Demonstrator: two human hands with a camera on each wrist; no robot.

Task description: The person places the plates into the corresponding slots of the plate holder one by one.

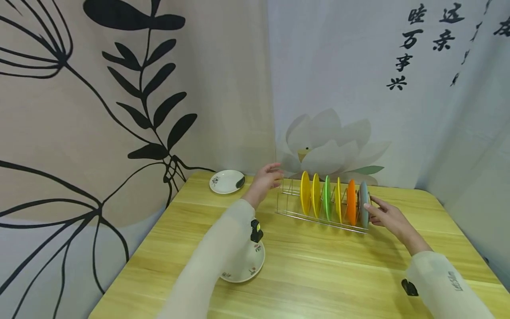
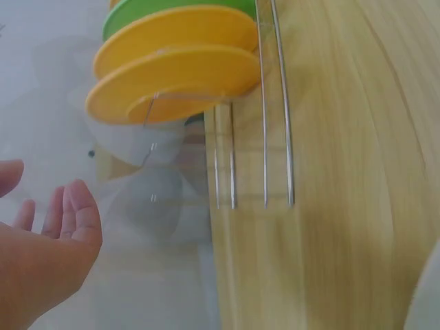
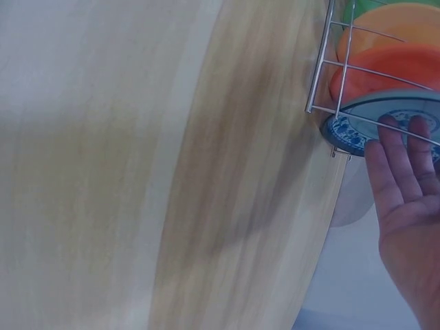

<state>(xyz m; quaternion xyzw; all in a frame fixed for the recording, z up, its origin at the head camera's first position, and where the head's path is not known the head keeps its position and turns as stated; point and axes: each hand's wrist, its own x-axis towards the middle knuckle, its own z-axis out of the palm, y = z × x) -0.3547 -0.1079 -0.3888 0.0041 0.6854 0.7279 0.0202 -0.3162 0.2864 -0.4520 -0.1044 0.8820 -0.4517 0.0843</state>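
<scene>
A silver wire dish rack (image 1: 292, 215) stands on the table near the back wall. Upright in it are yellow plates (image 1: 305, 193), a green plate (image 1: 327, 198), an orange plate (image 1: 351, 203) and, at the right end, a grey-blue plate (image 1: 364, 204). My right hand (image 1: 388, 218) reaches to that last plate. In the right wrist view its straight fingers (image 3: 395, 155) lie against the plate's blue-patterned face (image 3: 350, 134); the thumb is out of sight there. My left hand (image 1: 266, 181) hovers at the rack's left end, fingers loosely bent, holding nothing (image 2: 51, 254).
A small white plate (image 1: 226, 181) with a dark patch lies at the table's back left. Another white patterned plate (image 1: 249, 266) lies nearer, partly behind my left sleeve (image 1: 219, 252). Hanging cloth (image 1: 231, 110) rises behind the wooden table (image 1: 318, 270).
</scene>
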